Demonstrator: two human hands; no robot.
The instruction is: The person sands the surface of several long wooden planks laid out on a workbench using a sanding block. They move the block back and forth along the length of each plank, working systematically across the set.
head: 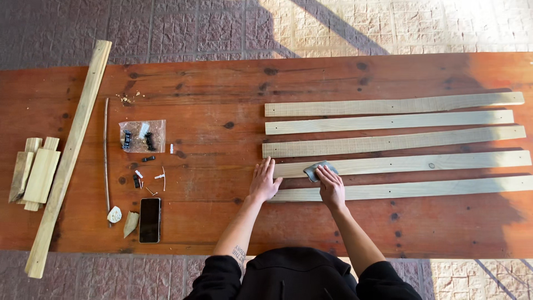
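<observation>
Several long pale wooden slats lie side by side on the right half of a reddish wooden table (222, 89). My left hand (264, 181) lies flat, fingers spread, on the left end of the fourth slat (422, 163). My right hand (331, 185) presses a grey piece of sandpaper (314, 169) onto that same slat, just right of my left hand. The nearest slat (433, 189) runs under my right wrist.
A long wooden plank (71, 153) lies diagonally at the left, with short wood blocks (34, 171) beside it. A thin rod (105, 153), a clear bag of small black parts (142, 136), loose screws (161, 175) and a dark phone (150, 220) lie left of centre. Paved ground surrounds the table.
</observation>
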